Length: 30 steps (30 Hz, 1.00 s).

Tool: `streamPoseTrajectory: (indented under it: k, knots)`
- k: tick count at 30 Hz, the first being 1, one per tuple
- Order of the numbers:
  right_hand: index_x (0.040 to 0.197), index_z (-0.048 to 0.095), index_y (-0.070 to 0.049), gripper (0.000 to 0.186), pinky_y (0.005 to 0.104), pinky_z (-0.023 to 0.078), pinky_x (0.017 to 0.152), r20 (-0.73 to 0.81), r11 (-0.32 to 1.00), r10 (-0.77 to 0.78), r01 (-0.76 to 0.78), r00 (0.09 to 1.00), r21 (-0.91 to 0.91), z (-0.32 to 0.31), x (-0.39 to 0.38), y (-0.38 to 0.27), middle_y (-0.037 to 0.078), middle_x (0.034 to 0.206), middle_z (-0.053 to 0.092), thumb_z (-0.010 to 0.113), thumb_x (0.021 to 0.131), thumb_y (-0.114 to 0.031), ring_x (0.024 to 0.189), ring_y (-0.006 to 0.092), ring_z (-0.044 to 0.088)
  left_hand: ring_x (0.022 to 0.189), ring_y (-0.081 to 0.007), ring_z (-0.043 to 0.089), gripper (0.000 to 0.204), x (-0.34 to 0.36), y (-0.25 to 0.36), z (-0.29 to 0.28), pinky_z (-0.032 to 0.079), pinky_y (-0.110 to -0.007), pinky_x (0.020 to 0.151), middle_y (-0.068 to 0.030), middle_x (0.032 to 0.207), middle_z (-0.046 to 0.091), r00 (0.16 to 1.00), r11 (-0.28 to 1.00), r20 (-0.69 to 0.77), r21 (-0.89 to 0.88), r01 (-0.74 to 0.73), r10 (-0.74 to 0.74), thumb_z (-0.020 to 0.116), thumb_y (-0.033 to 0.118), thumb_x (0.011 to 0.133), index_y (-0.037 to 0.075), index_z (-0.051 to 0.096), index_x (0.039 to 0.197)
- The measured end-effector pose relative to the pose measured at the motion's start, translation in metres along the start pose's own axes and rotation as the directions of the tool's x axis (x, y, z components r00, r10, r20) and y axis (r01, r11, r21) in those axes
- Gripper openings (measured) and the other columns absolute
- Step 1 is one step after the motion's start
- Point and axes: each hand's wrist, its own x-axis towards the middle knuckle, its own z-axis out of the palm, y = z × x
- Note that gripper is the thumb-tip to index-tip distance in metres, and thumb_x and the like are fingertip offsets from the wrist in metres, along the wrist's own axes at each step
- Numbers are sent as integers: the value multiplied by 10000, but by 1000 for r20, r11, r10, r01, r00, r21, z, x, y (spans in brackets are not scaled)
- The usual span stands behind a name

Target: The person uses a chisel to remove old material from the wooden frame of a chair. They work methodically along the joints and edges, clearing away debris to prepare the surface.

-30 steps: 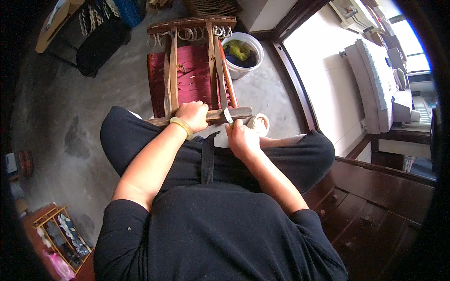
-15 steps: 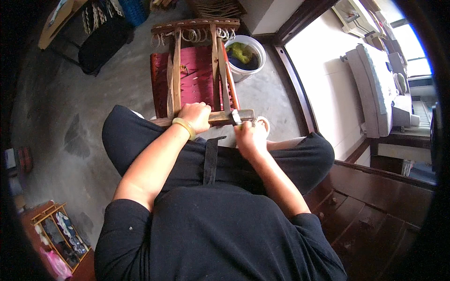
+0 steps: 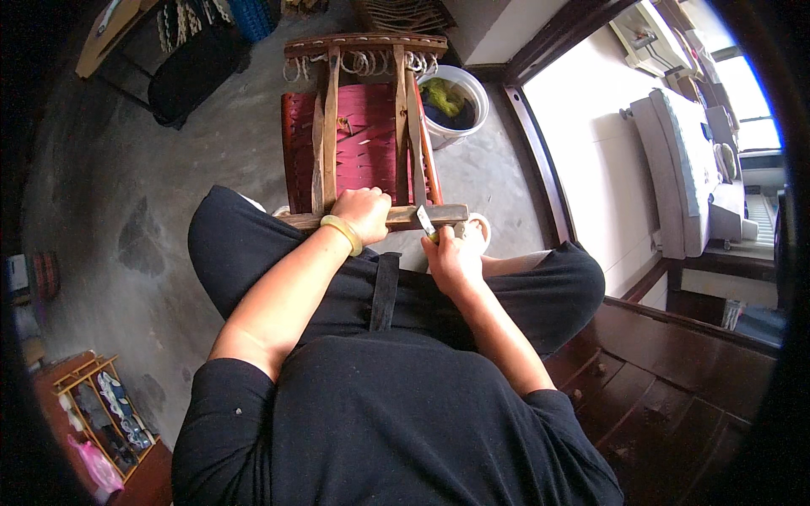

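My left hand [image 3: 364, 212], with a pale bangle on the wrist, is wrapped over the near wooden crossbar [image 3: 451, 214] of a slatted wooden frame. In my closed right hand [image 3: 456, 263] is a knife [image 3: 426, 221] with a short, light-coloured blade, pointing up and left against or just over the crossbar near its right end. The handle is mostly hidden by my fingers. Wooden slats run from the bar to a far rail [image 3: 367, 45] hung with white cord loops. Under the slats lies a dark red woven strap seat [image 3: 367, 152].
A white bucket [image 3: 477, 93] holding yellow-green and dark material stands right of the frame. A black-seated chair [image 3: 198, 84] is at the far left, a wooden rack [image 3: 105, 413] at the lower left. A dark door frame [image 3: 540, 169] borders the right; dark wooden furniture [image 3: 666, 379] is beside me.
The knife has tilted, its blade slanting more to the left, and my right hand has drawn slightly back toward me. My left hand keeps its hold on the crossbar. The whole view has shifted slightly.
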Motion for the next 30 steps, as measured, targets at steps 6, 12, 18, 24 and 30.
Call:
streamPoseTrajectory:
  k: [6, 12, 18, 24, 30]
  knots:
    - [957, 474, 16, 382, 494, 505, 638, 31, 998, -12, 11, 999, 56, 2, 6, -5, 233, 730, 645, 483, 918, -364, 687, 403, 643, 884, -300, 628, 222, 3, -3, 2, 511, -429, 770, -118, 892, 634, 1000, 1000, 1, 16, 15, -15, 638, 186, 671, 60, 634, 853]
    - [988, 463, 12, 388, 507, 498, 673, -10, 999, 38, -38, 999, -20, -2, 10, -1, 252, 745, 641, 477, 921, -371, 731, 419, 640, 883, -304, 630, 223, 3, -3, 3, 511, -434, 772, -124, 897, 635, 1000, 1000, -1, -2, 4, -4, 635, 194, 676, 58, 635, 852]
    - [933, 545, 58, 370, 473, 429, 833, -65, 969, 186, -173, 980, 175, -8, 7, 14, 281, 901, 588, 557, 881, -308, 843, 442, 567, 897, -299, 631, 230, 1, 1, -6, 510, -426, 786, -124, 918, 640, 999, 1000, 34, 20, 14, -15, 627, 187, 688, 59, 640, 879]
    - [973, 464, 8, 382, 507, 503, 669, 62, 992, 56, -63, 996, 107, 0, 9, -8, 246, 730, 641, 470, 921, -370, 718, 421, 641, 885, -308, 628, 234, 3, -1, 0, 509, -436, 771, -120, 902, 636, 1000, 1000, 14, 12, 17, -18, 648, 206, 672, 61, 632, 855]
    - [929, 547, 54, 394, 466, 455, 806, -174, 992, 123, -124, 977, 10, 13, 14, 38, 281, 939, 589, 540, 900, -338, 905, 419, 577, 880, -304, 629, 236, 4, -2, -1, 512, -432, 765, -116, 895, 635, 1000, 1000, 2, 13, 6, -6, 655, 219, 671, 68, 633, 850]
